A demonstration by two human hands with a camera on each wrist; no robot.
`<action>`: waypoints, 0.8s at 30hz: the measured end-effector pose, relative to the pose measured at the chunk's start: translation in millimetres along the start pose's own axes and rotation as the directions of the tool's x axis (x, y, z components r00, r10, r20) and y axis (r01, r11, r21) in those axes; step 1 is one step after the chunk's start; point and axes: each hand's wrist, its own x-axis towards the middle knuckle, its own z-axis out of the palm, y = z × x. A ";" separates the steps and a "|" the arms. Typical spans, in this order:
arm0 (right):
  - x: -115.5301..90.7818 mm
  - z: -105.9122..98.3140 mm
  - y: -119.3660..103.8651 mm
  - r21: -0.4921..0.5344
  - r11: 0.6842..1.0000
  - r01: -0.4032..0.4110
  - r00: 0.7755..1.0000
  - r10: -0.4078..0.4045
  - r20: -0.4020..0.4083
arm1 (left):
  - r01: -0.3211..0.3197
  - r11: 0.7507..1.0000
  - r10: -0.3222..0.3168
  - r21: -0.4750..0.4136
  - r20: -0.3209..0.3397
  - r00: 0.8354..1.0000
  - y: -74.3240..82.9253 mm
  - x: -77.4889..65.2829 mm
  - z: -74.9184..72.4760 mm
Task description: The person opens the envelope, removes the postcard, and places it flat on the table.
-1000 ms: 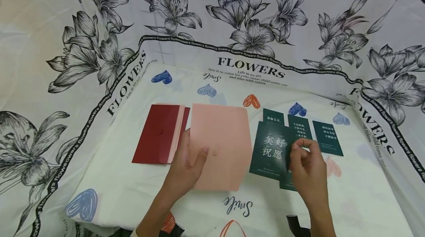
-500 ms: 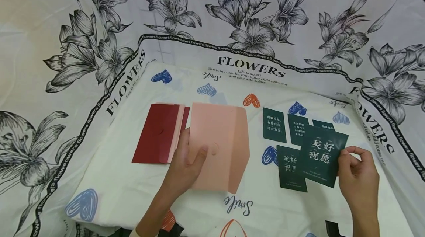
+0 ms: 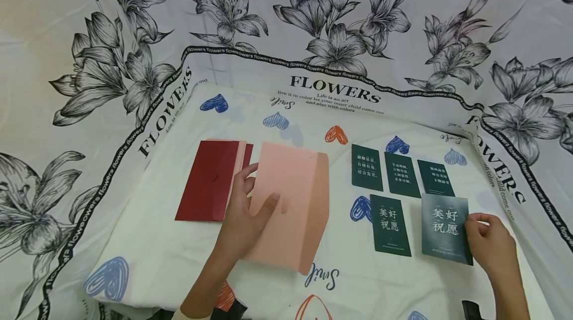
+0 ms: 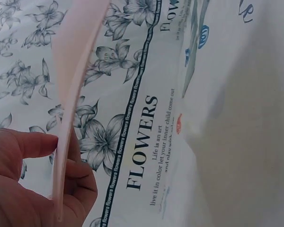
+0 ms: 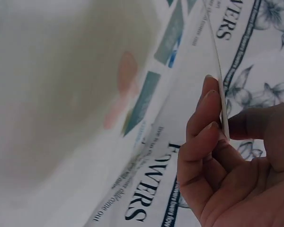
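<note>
My left hand (image 3: 243,225) grips a pink envelope (image 3: 286,180) by its left side, thumb on the near face and fingers behind. The envelope's flap (image 3: 315,210) stands out along its right side. In the left wrist view the envelope (image 4: 73,85) appears edge-on between thumb and fingers. At the right, my right hand (image 3: 492,245) pinches a dark green card (image 3: 445,245) with white characters by its right edge. The right wrist view shows that card (image 5: 221,85) as a thin edge between thumb and fingertips. A similar green card (image 3: 389,240) lies flat to its left.
Behind these, three smaller green cards with white text, such as the leftmost one (image 3: 367,168), lie in a row. A dark red envelope (image 3: 208,180) lies with pink ones on the left. Everything rests on a white cloth (image 3: 147,245) printed with hearts.
My right hand has carried the green card rightward, away from the envelope, and it now hangs beside the lying card. The pink envelope has tilted, its flap swinging further out.
</note>
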 end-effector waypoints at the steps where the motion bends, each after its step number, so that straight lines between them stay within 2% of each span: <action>1: 3.0 2.8 2.5 -0.010 1.000 -0.003 1.000 0.004 0.026 | 0.009 1.000 -0.009 -0.019 0.000 1.000 -0.2 -0.1 -0.4; 6: 15.5 15.1 13.7 -0.033 0.999 -0.016 0.993 0.020 0.115 | -0.012 0.998 0.012 -0.056 0.000 1.000 -0.2 -0.6 -3.2; 11: 24.9 21.9 21.1 -0.058 0.998 0.023 0.989 -0.014 0.149 | -0.031 0.996 0.031 -0.088 0.004 1.000 -0.6 -0.8 -5.0; 15: 31.8 26.0 27.0 -0.079 0.994 0.080 0.984 -0.066 0.167 | -0.006 0.997 0.006 -0.080 0.003 1.000 -1.6 -1.3 -3.7; 24: 38.2 34.4 23.4 -0.174 0.980 0.097 0.977 -0.060 0.205 | 0.033 0.997 -0.032 -0.070 0.012 0.999 -1.1 -1.4 0.6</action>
